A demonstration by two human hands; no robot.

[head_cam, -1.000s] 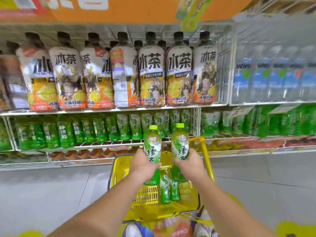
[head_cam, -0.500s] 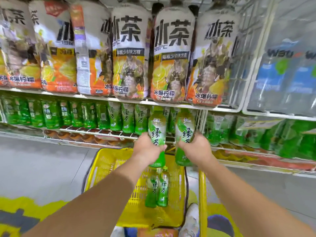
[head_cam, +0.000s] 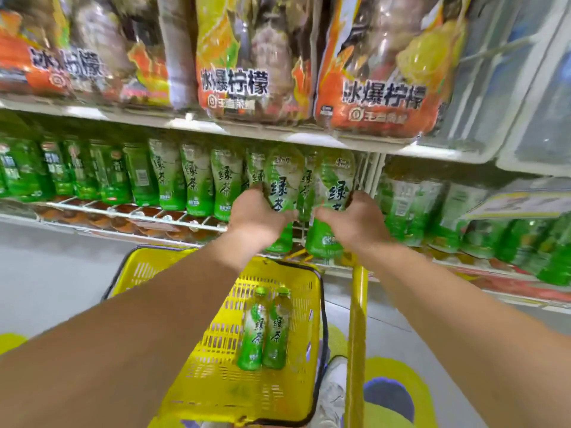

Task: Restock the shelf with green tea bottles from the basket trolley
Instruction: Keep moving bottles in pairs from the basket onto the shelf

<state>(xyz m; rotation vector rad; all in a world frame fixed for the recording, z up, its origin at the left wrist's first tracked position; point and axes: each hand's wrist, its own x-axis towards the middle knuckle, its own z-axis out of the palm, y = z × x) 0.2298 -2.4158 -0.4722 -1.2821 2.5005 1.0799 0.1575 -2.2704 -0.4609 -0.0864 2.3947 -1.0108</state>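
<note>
Left hand (head_cam: 258,216): fingers curled round the first green tea bottle (head_cam: 282,193). At its 3 o'clock, the second bottle (head_cam: 335,193) is gripped the same way by the right hand (head_cam: 355,220). Both are held upright at the shelf (head_cam: 247,128) front and look not yet seated. Two more bottles (head_cam: 265,329) are left in the basket trolley (head_cam: 216,381) at 6 o'clock. Risk: front-row bottles (head_cam: 227,186) could be toppled, or bases snagged on the wire rim (head_cam: 129,213), if both are pushed in together.

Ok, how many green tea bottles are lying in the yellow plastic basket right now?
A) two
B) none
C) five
A: two green plastic tea bottles lie side by side on the floor of the yellow plastic basket.
</note>
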